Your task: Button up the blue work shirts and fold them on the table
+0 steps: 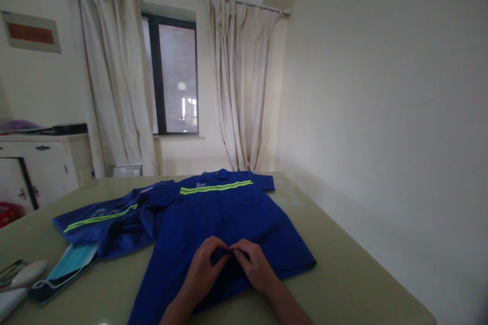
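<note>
**Two hands pinch the front of a blue work shirt**

Both hands meet over the lower middle of a blue short-sleeved work shirt (224, 213) spread flat on the table (343, 284), its collar toward the far edge. The left hand (206, 269) and right hand (255, 264) curl inward, fingertips touching — each pinching a small fold of the smooth woven cloth along the centre placket. A reflective yellow-green stripe (215, 188) bands the chest.

Just beside it, toward the left edge, lies a second blue garment (110, 221), crumpled, with a matching stripe. Near the left front corner rest a light-blue pleated face mask (70, 263) and a smooth white rounded object (28, 273) — too dim to identify. Pale pleated curtains (244, 86) hang behind.
</note>
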